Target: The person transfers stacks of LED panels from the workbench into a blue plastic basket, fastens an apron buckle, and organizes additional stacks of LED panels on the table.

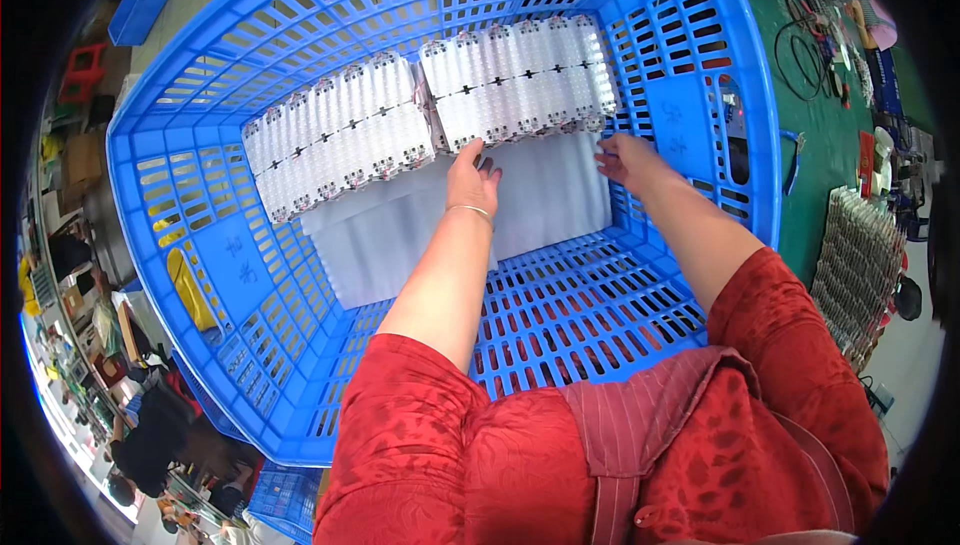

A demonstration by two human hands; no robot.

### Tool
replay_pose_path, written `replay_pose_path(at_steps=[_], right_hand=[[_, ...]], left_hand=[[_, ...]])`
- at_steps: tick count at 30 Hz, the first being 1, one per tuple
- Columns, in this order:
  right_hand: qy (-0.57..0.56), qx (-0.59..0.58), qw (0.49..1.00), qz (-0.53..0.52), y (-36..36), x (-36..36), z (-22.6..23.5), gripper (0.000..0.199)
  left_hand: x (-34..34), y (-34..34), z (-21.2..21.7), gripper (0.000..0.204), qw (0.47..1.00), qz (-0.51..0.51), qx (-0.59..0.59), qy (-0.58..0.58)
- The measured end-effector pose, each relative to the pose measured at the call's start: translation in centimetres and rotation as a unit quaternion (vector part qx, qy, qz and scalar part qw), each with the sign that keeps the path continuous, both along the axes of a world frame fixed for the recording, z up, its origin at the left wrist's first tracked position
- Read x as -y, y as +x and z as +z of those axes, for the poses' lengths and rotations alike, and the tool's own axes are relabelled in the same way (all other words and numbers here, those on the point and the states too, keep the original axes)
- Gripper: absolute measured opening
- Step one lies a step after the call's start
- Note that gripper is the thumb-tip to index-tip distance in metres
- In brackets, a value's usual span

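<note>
Right white panel (515, 90), back hidden; contact with both hands (470, 182) (632, 163) unclear

Two bare arms reach forward from the near edge. The left forearm (435, 280) slants away and slightly right, its elbow bent; the left hand (472, 181) is at the far end, fingers parted and loosely bent. The right forearm (700, 230) angles far and to the left. The right hand (627, 162) sits apart from the other, its fingers curved and pointing left.
</note>
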State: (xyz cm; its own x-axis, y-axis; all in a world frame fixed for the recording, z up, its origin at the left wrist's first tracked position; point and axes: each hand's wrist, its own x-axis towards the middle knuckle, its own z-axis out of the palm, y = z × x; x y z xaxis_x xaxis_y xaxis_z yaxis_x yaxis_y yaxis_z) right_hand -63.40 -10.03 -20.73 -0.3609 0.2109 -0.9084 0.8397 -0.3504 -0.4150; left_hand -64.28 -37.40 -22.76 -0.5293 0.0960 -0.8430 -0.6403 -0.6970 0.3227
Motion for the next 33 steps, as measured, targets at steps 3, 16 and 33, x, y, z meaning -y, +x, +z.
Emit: replay_pose_path(at_steps=[3, 16, 33], right_hand=[[0.007, 0.054, 0.999, 0.004, 0.0, 2.2, -0.2, 0.039], [0.063, 0.035, 0.989, 0.127, -2.6, 2.5, 2.2, 0.044], [-0.191, -0.114, 0.895, 0.387, 16.4, -4.4, 36.3, 0.027]], left_hand=[[0.9, -0.3, 0.7, 0.080, 0.999, -0.006, 0.053, -0.003], [1.3, -0.8, 0.9, 0.079, 0.997, -0.075, 0.015, -0.018], [10.4, 8.9, 35.5, 0.048, 0.827, -0.495, -0.264, -0.023]])
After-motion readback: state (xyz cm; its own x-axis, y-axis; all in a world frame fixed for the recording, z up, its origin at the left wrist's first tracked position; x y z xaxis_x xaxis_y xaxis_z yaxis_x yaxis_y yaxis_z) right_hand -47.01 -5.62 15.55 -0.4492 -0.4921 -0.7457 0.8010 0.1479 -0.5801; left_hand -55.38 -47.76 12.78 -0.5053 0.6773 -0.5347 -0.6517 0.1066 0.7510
